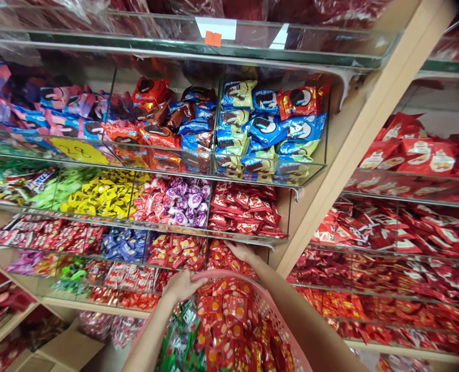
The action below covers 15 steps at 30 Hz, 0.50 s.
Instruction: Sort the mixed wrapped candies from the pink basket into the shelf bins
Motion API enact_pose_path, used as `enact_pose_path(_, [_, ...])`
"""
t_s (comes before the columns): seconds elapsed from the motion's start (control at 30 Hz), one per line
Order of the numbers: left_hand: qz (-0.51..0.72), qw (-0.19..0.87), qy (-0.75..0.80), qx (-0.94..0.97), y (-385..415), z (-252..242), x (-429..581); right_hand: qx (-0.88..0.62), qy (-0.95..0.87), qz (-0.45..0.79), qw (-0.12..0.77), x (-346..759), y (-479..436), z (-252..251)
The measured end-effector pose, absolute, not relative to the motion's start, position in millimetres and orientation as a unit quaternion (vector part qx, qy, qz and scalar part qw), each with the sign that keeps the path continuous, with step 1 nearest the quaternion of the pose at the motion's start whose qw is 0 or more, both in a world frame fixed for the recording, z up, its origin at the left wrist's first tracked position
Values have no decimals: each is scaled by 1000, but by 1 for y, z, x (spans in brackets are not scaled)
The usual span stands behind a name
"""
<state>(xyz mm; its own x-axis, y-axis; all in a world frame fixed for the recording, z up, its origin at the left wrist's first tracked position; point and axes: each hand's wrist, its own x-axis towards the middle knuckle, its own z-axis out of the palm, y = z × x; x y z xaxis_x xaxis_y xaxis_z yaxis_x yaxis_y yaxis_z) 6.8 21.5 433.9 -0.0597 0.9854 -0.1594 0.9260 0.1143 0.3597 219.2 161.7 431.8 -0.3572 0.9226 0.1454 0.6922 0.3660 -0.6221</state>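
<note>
My left hand (178, 285) is closed around the rim of a pink plastic basket (229, 276), near the rim's far end. The basket (287, 330) is heaped with red-and-yellow snack packets (221, 320) and green-wrapped sweets (180, 336). My right hand (240, 251) reaches past the rim into a shelf bin of red snack packets (225, 258), lying on the packets. Its fingers are partly hidden among them, and I cannot tell whether it holds one.
Glass-divided shelf bins of wrapped sweets and sandwich-cookie packs (268, 129) rise ahead. A wooden shelf upright (353, 139) runs diagonally to the right, with more red packets (407, 155) beyond it. A cardboard box (66, 351) stands at lower left.
</note>
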Motion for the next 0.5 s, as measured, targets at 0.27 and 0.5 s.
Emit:
enact_pose_path(0.27, [91, 205, 716, 661, 22, 431, 3, -488, -797, 223, 278, 233, 122, 460])
enact_pose_path(0.5, [115, 244, 717, 643, 8, 443, -12, -546, -640, 338, 422, 323, -45, 452])
